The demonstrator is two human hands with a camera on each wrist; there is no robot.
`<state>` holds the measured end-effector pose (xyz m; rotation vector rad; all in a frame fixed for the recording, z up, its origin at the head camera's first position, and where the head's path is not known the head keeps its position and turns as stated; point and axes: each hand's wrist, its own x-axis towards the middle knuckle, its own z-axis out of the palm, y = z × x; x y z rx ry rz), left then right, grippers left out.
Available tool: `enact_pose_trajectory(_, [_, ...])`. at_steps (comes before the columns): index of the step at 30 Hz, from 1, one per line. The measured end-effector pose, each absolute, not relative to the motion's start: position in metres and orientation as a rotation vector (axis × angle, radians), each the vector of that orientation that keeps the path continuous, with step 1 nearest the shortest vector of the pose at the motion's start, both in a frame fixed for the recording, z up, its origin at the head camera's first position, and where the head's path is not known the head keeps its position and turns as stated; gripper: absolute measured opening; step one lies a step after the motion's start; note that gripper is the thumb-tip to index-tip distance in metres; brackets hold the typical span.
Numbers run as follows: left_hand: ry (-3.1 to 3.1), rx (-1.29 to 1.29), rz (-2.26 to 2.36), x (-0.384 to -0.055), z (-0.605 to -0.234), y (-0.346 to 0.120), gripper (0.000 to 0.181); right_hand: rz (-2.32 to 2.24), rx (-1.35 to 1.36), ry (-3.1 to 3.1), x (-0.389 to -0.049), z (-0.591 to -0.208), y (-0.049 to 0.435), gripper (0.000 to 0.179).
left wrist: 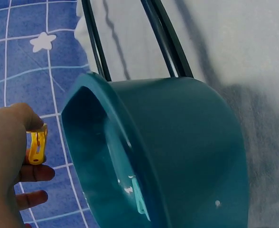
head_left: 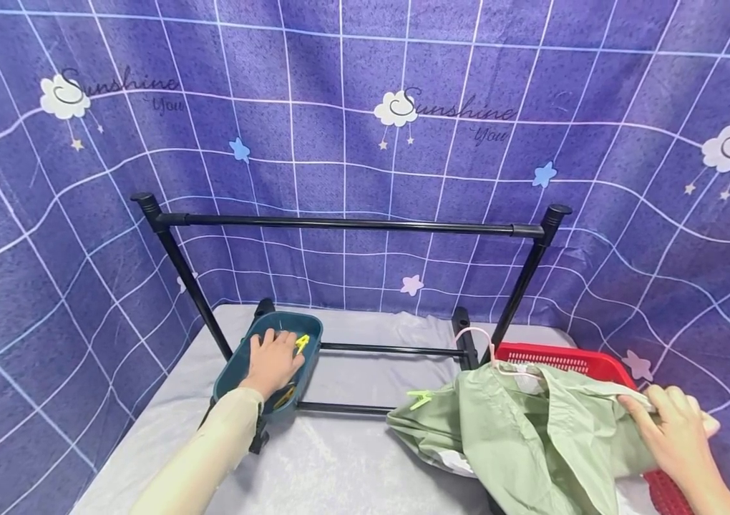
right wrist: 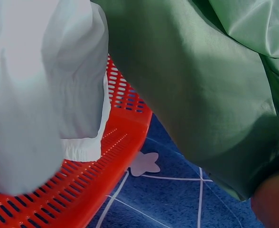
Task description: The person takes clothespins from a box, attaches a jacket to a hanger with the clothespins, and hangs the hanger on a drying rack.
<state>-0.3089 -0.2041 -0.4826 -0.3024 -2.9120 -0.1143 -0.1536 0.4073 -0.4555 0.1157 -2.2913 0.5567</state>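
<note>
At the left, my left hand (head_left: 273, 361) is over a teal basin (head_left: 226, 365) and pinches a yellow clothespin (left wrist: 37, 147) between thumb and fingers. Other clothespins (head_left: 284, 395) lie in the basin. My right hand (head_left: 680, 433) grips one shoulder of a light green garment (head_left: 519, 429), thumb in front and fingers behind. Inside its collar is a pink hanger (head_left: 476, 331), its hook sticking up. On the garment's opposite shoulder sits a lime green clothespin (head_left: 419, 398). In the right wrist view the green cloth (right wrist: 196, 85) hangs down beside my hand (right wrist: 272, 204).
A black rack (head_left: 346, 224) with a top bar and two posts stands behind. Partly hidden by the garment is a red slotted basket (head_left: 597, 361). White cloth (right wrist: 78, 95) overlaps the basket in the right wrist view. A purple curtain (head_left: 365, 164) closes off the back and sides.
</note>
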Motion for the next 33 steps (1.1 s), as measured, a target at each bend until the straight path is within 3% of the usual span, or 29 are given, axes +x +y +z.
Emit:
enact_pose_trajectory(9, [-2.843, -0.366, -0.134, -0.306, -0.479, -0.198, 0.039, 0.562, 0.108, -2.297, -0.153, -0.454, 0.407, 0.036])
enact_pose_trajectory(21, [-2.827, -0.428, -0.119, -0.301, -0.476, -0.188, 0.046, 0.559, 0.105, -2.300, -0.153, -0.455, 0.408, 0.038])
enact_pose_trajectory(29, [-2.772, -0.468, -0.158, -0.295, -0.476, -0.178, 0.034, 0.562, 0.094, -2.307, -0.152, -0.457, 0.407, 0.037])
enact_pose_trajectory(33, [-2.746, -0.489, -0.169, -0.293, -0.476, -0.172, 0.037, 0.562, 0.107, -2.280, -0.153, -0.457, 0.407, 0.039])
